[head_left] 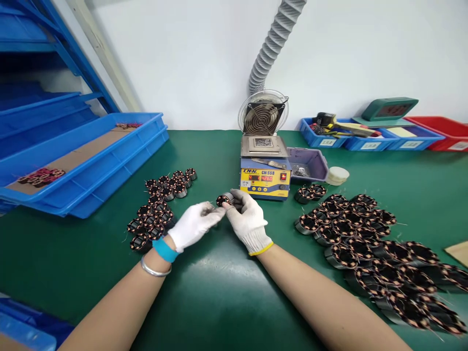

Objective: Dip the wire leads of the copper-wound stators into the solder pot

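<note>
A wound stator ring (224,199) with dark slots and copper windings is held above the green table, just in front of the yellow and blue solder pot (265,178). My right hand (246,214), in a white knitted glove with a yellow cuff edge, grips it from the right. Close to its left side is my left hand (195,222), also white-gloved, with fingers pinched together near the ring's wires; whatever they hold is too small to make out. More stators stand in a group (155,214) on the left and a larger group (351,229) on the right.
Blue trays (127,158) stand at the left beside a blue rack. Behind the solder pot are a round fan guard (263,117) and a grey hose (274,44). A purple bin (310,163) and white round lids (338,174) sit right of it. Small tool bins (373,142) line the wall.
</note>
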Motion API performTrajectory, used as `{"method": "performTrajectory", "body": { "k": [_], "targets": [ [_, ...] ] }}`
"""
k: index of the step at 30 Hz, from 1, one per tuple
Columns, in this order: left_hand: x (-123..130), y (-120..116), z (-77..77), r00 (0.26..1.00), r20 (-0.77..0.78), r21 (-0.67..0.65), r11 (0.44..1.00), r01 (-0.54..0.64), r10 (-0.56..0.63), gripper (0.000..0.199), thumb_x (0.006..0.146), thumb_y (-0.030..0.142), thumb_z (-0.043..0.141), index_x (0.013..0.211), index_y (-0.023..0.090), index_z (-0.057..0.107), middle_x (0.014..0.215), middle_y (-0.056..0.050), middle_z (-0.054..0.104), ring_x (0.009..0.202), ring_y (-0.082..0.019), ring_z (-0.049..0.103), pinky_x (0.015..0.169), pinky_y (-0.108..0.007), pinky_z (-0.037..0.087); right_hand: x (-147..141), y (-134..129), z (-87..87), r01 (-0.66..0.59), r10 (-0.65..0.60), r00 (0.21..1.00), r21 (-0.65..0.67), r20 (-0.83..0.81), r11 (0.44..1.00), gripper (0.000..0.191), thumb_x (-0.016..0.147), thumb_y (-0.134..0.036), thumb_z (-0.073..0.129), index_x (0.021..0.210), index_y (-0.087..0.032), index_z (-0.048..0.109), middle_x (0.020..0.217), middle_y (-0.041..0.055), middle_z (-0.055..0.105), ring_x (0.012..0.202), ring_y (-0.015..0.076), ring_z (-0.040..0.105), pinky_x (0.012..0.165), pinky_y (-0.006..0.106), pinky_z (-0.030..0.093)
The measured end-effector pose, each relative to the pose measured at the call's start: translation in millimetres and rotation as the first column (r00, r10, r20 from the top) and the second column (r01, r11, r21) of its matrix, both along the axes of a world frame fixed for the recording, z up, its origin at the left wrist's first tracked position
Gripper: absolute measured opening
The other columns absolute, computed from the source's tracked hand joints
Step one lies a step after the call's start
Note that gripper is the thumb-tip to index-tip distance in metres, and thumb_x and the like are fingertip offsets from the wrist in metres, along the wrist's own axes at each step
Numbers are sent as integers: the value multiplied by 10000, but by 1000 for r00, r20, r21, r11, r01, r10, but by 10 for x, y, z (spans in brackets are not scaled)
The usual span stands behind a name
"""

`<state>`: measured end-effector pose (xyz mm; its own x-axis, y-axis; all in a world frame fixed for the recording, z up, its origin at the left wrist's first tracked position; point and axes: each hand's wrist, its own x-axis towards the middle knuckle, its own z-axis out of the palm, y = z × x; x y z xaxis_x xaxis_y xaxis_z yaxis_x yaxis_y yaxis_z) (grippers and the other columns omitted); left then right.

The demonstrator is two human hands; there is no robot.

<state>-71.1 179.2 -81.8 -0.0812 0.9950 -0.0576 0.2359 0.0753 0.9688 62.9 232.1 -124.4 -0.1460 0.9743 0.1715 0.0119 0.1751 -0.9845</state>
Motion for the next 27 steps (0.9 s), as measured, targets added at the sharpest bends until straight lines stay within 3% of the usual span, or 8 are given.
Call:
{"method": "performTrajectory", "body": {
  "k": [4,9,11,15,19,21,24,27],
  "targets": [
    [5,-13,27,999,33,0,999,-32,32,189,711,345,583,640,171,569,523,5,574,411,-82,422,390,-199,314,16,-37,8,15,-21,991,41,136,999,461,682,-348,653,1107,-170,628,951,61,693,781,184,643,780,346,545],
    [-229,-24,86,889,321,178,902,-394,326,157,669,338,583,670,191,526,520,29,531,432,-85,463,372,-179,266,28,-49,37,37,-42,987,38,153,999,451,681,-351,663,1102,-191,639,939,47,693,775,179,639,760,330,547],
    [-215,-11,39,911,266,191,909,-371,316,193,692,368,571,650,183,533,502,27,520,411,-74,427,370,-180,257,34,-43,36,42,-47,991,40,126,998,457,682,-358,656,1104,-181,634,944,54,692,769,177,639,754,327,549],
    [9,-2,-43,984,55,76,982,-172,168,252,662,413,621,634,172,552,494,28,525,409,-73,401,385,-195,290,41,-29,3,42,-50,989,62,136,997,470,688,-367,647,1117,-175,630,968,63,687,795,187,642,788,342,544],
    [122,-69,38,984,98,8,988,-153,152,291,676,424,647,599,180,509,472,34,504,401,-72,393,384,-198,294,40,-18,-29,37,-50,983,74,178,997,462,688,-369,653,1120,-205,631,978,51,685,823,197,643,809,360,540],
    [85,-102,93,952,238,50,976,-213,195,268,669,400,672,660,181,518,515,39,523,423,-70,427,390,-182,302,39,-16,-22,47,-59,986,79,157,996,463,685,-373,654,1114,-198,629,969,51,687,811,196,643,801,361,545],
    [21,-77,68,806,469,98,885,-454,362,300,657,404,699,744,189,508,585,51,536,474,-64,481,423,-163,332,56,-9,50,77,-87,993,111,84,991,458,690,-375,637,1096,-163,625,959,66,689,786,193,643,781,356,556],
    [53,31,-105,791,436,97,852,-515,428,359,719,517,628,762,180,514,595,35,554,458,-69,472,418,-179,332,135,75,237,112,-130,988,192,84,975,448,700,-375,632,1085,-146,630,952,81,691,784,202,645,781,362,559]
  ]
}}
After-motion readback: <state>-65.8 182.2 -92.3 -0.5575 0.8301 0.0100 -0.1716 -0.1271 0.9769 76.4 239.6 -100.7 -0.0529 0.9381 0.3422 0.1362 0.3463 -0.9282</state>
